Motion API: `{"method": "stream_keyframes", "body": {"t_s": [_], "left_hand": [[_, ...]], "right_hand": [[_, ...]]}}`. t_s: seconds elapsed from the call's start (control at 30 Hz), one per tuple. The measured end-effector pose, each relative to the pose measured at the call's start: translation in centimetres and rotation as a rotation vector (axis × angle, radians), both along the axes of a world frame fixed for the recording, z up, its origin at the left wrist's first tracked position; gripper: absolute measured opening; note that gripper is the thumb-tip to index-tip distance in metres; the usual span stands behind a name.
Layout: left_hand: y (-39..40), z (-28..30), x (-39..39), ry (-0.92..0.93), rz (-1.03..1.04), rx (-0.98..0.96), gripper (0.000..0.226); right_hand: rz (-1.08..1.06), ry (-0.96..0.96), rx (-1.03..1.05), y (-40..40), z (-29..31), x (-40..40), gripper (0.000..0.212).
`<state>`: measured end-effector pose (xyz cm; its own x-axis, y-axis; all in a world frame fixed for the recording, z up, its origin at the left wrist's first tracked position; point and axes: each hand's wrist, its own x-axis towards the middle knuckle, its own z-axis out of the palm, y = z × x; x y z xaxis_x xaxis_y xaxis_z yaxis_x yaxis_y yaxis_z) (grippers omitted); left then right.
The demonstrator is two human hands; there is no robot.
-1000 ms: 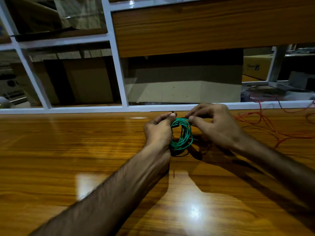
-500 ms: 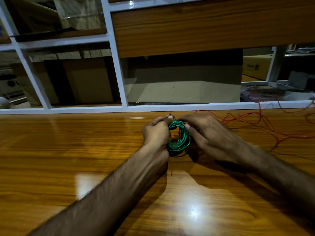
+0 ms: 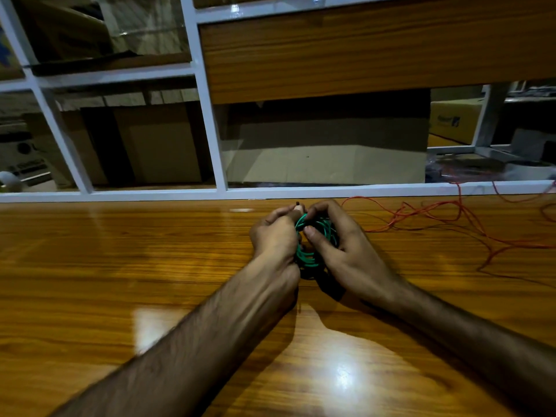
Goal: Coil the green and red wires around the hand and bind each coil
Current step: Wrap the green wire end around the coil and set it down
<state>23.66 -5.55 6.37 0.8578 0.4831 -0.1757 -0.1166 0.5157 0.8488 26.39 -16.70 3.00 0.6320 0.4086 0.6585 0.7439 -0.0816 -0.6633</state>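
Two hands, left [image 3: 275, 236] and right [image 3: 346, 251]; one green coil [image 3: 310, 255]; one loose red wire [image 3: 445, 215]; one table [image 3: 120, 266]; several cardboard boxes [image 3: 328, 149] behind.

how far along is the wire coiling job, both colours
Roughly halfway. Done: the green wire is gathered into a coil. In hand: the left hand and right hand both grip that coil, apparently working on its binding; whether it is tied I cannot tell. Left: the red wire lies loose and untouched across the wooden table.
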Motion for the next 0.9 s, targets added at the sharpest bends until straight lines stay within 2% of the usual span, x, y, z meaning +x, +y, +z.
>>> {"method": "stream_keyframes", "body": {"t_s": [0.2, 0.33, 0.6, 0.7, 0.9], "left_hand": [[-0.4, -0.3, 0.0, 0.001, -0.018, -0.006, 0.009], [-0.8, -0.6, 0.0, 0.012, 0.003, 0.025, 0.008], [-1.4, -1.0, -0.2, -0.020, -0.016, 0.001, 0.010], [-1.6, -0.9, -0.4, -0.039, -0.036, -0.007, 0.013], [-1.9, -0.6, -0.5, -0.084, -0.044, -0.030, 0.013]], "right_hand": [[-0.028, 0.120, 0.107, 0.8, -0.1, 0.2, 0.018], [-0.009, 0.271, 0.228, 1.1, 0.0, -0.1, 0.012], [-0.058, 0.400, 0.401, 1.9, -0.1, -0.4, 0.009], [-0.085, 0.396, 0.443, 2.0, -0.1, -0.5, 0.010], [-0.181, 0.247, 0.432, 1.8, 0.1, -0.8, 0.015]]}}
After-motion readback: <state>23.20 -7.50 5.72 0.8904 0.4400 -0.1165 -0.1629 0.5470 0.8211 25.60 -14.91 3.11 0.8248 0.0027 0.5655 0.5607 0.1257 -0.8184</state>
